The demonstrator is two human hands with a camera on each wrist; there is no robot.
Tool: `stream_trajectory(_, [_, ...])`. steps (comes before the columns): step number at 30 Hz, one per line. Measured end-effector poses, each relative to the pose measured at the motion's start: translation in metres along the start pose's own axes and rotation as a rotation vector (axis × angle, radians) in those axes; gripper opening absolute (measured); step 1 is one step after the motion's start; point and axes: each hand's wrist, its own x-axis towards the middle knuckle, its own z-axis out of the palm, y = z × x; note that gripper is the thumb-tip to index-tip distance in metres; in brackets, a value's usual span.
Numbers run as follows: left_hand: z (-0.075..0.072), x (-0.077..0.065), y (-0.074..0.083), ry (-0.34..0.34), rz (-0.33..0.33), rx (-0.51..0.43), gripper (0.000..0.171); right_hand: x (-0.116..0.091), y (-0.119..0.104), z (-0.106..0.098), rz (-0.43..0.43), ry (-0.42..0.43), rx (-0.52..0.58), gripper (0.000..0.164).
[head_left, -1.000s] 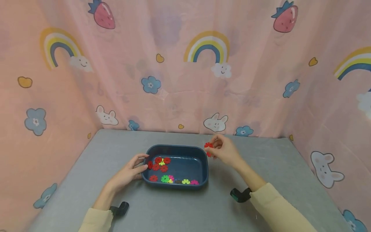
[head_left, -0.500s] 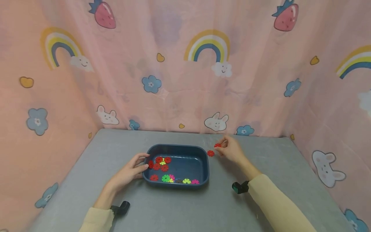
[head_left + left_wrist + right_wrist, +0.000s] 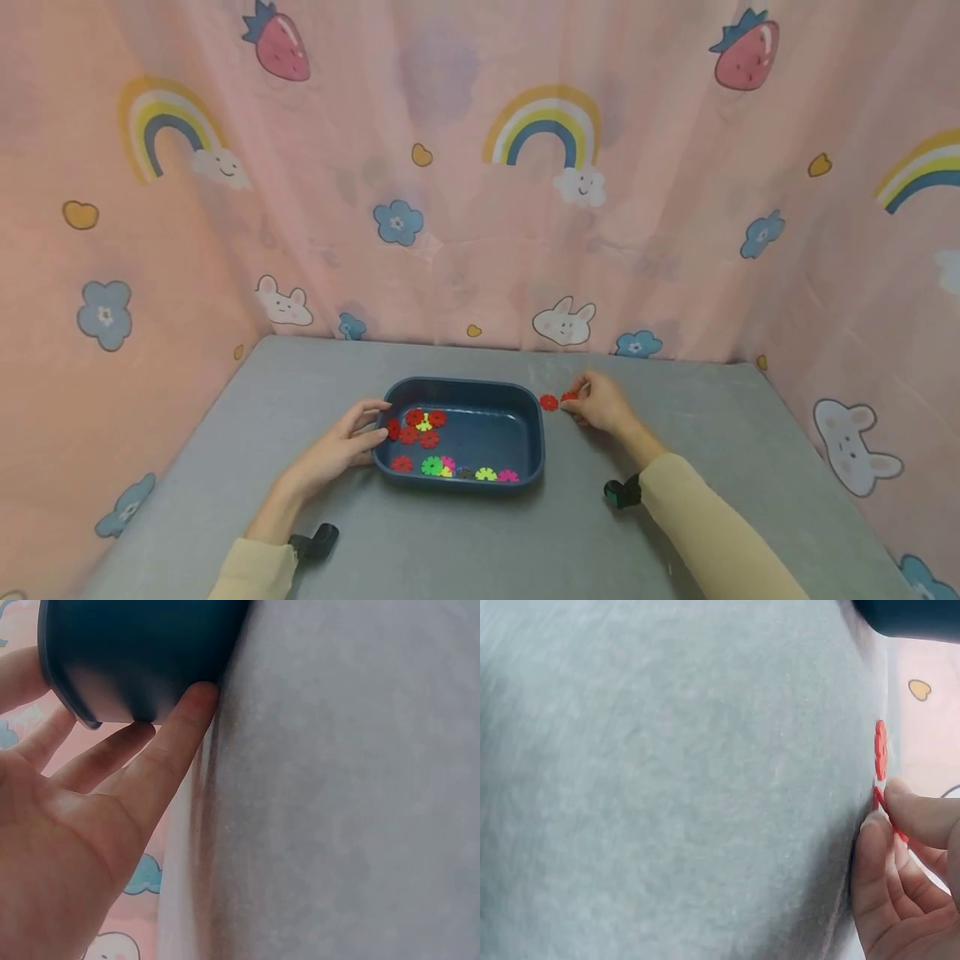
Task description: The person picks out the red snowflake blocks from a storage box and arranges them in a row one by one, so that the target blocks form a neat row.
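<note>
A dark blue plastic tray (image 3: 468,487) stands on the grey table, holding several notched plastic discs, mostly red ones (image 3: 429,439), with a green disc (image 3: 432,465) and yellow and pink ones along its near side. My left hand (image 3: 341,440) grips the tray's left end, some fingertips over the rim and others against the outer wall (image 3: 142,645). Past the tray's right end, my right hand (image 3: 602,406) pinches a red disc (image 3: 569,397) between thumb and fingers, low over the table. Just left of it another red disc (image 3: 549,403) lies on the table.
The grey tabletop (image 3: 465,554) meets a pink patterned curtain (image 3: 465,275) at the back and sides. Dark wrist devices sit on both wrists, the left one (image 3: 322,542) and the right one (image 3: 621,493).
One red disc from my right hand has been laid on the table by the tray. That hand has shifted right and lower, still with a red disc. My left hand stays put.
</note>
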Motion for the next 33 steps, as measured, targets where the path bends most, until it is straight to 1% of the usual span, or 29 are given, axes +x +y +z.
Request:
stream_trajectory(4, [0.001,0.000,0.001,0.001,-0.003,-0.001,0.047,-0.002,0.002,-0.002,-0.020,0.009,-0.048,0.028])
stream_trajectory(8, [0.003,-0.001,0.001,-0.009,0.004,0.002,0.048,-0.007,0.004,-0.008,-0.033,0.014,-0.069,0.024])
stream_trajectory(13, [0.002,0.000,0.000,-0.008,0.004,0.000,0.049,-0.013,0.001,-0.018,-0.073,0.020,-0.087,0.018])
stream_trajectory(15, [0.002,0.000,0.000,-0.003,-0.002,0.000,0.048,-0.016,-0.003,-0.021,-0.085,0.032,-0.105,0.017])
stream_trajectory(17, [0.002,0.000,0.000,-0.005,0.000,0.005,0.048,-0.019,-0.007,-0.024,-0.095,0.047,-0.126,0.018])
stream_trajectory(20, [0.001,-0.001,0.000,0.002,-0.006,0.010,0.048,-0.022,-0.015,-0.026,-0.096,0.067,-0.126,0.021])
stream_trajectory(27, [0.000,-0.001,-0.001,0.001,-0.004,0.015,0.049,-0.038,-0.040,-0.028,-0.116,0.090,-0.035,0.020])
stream_trajectory(33, [0.001,0.000,0.000,-0.001,-0.008,0.014,0.048,-0.054,-0.062,-0.023,-0.173,0.142,-0.041,0.017])
